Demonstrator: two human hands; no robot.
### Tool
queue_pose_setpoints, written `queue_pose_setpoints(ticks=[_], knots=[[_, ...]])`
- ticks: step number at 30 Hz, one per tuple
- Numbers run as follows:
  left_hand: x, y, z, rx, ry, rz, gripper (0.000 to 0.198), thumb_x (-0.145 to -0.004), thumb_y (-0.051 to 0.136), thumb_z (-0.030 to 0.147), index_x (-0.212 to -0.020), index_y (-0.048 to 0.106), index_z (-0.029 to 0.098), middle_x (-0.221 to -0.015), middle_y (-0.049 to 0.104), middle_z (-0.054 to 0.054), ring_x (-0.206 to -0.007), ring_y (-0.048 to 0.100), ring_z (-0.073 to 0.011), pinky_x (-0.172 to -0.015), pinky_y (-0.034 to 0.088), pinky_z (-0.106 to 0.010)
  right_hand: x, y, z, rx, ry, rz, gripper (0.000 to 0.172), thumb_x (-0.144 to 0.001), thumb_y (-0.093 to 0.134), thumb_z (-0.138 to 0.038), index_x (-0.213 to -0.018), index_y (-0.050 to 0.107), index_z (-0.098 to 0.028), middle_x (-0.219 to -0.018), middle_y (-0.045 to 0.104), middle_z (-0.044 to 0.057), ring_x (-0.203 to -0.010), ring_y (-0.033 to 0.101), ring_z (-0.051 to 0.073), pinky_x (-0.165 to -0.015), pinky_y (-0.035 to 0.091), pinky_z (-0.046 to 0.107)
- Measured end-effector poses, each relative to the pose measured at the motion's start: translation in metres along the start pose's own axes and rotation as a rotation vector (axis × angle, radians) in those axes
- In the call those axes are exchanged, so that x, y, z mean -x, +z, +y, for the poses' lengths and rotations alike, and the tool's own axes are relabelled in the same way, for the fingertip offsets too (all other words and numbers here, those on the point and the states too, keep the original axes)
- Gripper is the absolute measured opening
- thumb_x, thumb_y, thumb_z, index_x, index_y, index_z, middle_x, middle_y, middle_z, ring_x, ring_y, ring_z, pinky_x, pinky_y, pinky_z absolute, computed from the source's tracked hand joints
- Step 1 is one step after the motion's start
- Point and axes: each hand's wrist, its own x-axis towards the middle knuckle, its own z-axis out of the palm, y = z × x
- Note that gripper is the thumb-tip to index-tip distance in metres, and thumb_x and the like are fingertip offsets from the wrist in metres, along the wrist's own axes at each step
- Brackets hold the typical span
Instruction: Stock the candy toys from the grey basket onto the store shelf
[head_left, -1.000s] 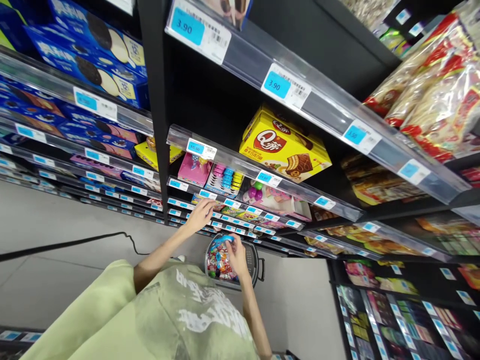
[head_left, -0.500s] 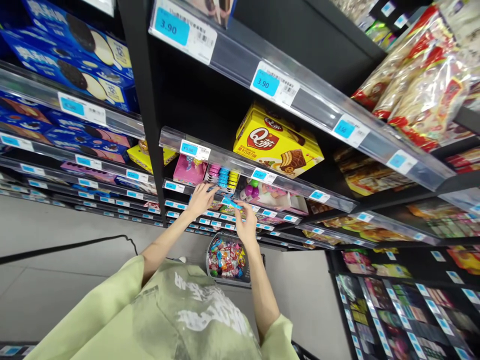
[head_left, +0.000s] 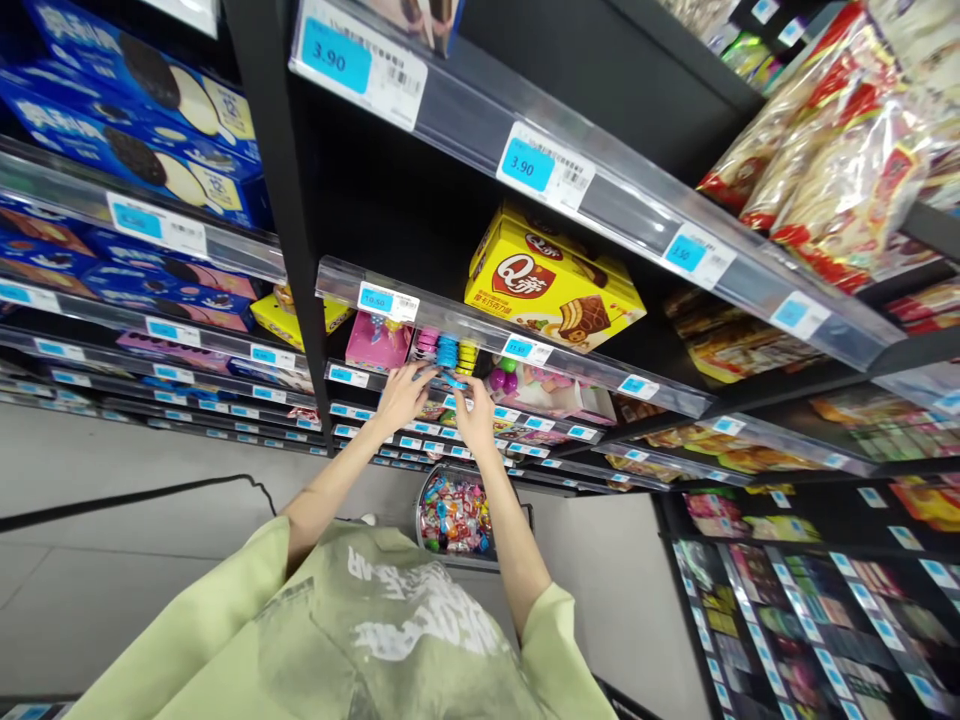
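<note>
My left hand [head_left: 403, 398] is at the front edge of a display box [head_left: 415, 355], its fingers bent and closed on that edge. Inside the box stand stacks of small round pieces: a pink stack [head_left: 427, 341], a blue stack [head_left: 447, 350] and a yellow stack [head_left: 466, 357]. My right hand [head_left: 475, 418] is just in front of the stacks, fingertips pinching a small blue piece [head_left: 454, 381]. Its exact kind is too small to make out. A pink box [head_left: 377, 341] stands left of the display box, and purple balls [head_left: 503, 378] show to its right.
A clear shelf lip with price tags [head_left: 388, 302] runs above my hands. On that upper shelf sits a yellow snack box [head_left: 551, 285]. Below, a basket [head_left: 420, 520] full of colourful wrapped sweets stands on the grey floor [head_left: 150, 500]. Blue biscuit boxes [head_left: 150, 150] fill the left shelves.
My right hand has moved left and slightly up with the blue piece, from in front of the shelf to the stacks. My left hand has stayed at the box edge.
</note>
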Motion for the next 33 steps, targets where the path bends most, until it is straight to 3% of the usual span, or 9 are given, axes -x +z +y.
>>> queue_pose_setpoints(ticks=[21,26,33], knots=[[-0.004,-0.001,-0.003,0.099,-0.049,0.0,0.049,-0.092,0.051,0.018,-0.14,0.059,0.025,-0.143,0.056,-0.011,-0.133,0.05,-0.0286,-0.104,0.04,-0.043,-0.023,-0.015,0.007,0.058,-0.013,-0.151,0.021,-0.1,0.048,-0.029,-0.114,0.059,-0.02,-0.112,0.071,0.01,-0.104,0.068,0.021,-0.096,0.051,0.033],[-0.003,0.0,-0.004,0.105,-0.056,-0.005,0.049,-0.092,0.051,0.018,-0.14,0.06,0.024,-0.145,0.053,-0.012,-0.134,0.049,-0.0294,-0.105,0.04,-0.043,-0.027,-0.018,0.003,0.076,-0.019,-0.166,0.021,-0.1,0.049,-0.032,-0.114,0.059,-0.02,-0.109,0.071,0.008,-0.098,0.069,0.021,-0.095,0.051,0.033],[-0.005,-0.002,-0.003,0.115,-0.065,-0.03,0.051,-0.091,0.051,0.019,-0.141,0.059,0.024,-0.146,0.053,-0.012,-0.136,0.048,-0.0289,-0.107,0.039,-0.043,-0.027,-0.011,0.001,0.102,-0.032,-0.119,0.023,-0.101,0.047,-0.034,-0.116,0.059,-0.022,-0.113,0.071,0.009,-0.107,0.066,0.022,-0.1,0.05,0.036]])
